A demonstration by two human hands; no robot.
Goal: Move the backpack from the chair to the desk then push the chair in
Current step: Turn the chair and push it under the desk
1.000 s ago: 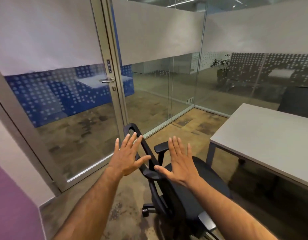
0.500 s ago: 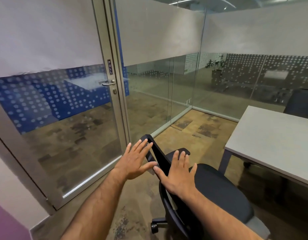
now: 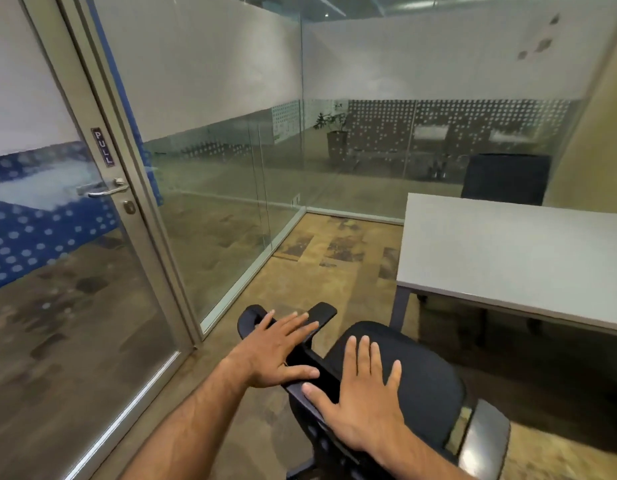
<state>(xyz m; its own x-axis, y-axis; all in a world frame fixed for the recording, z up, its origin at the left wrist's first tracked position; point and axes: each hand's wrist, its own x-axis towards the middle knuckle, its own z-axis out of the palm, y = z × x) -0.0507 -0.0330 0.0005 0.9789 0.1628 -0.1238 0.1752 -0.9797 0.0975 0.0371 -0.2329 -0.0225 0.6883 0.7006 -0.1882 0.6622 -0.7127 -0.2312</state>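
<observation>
Both hands are flat with fingers spread, holding nothing. The left hand (image 3: pixel 276 348) hangs over the chair (image 3: pixel 397 382) back at 7 o'clock; the right hand (image 3: pixel 360 403) hangs over the seat. No backpack shows, so the pushing part seems next. The desk (image 3: pixel 508 251) sits at 2 o'clock. Press both palms on the chair back and roll it straight under the desk, slowly.
</observation>
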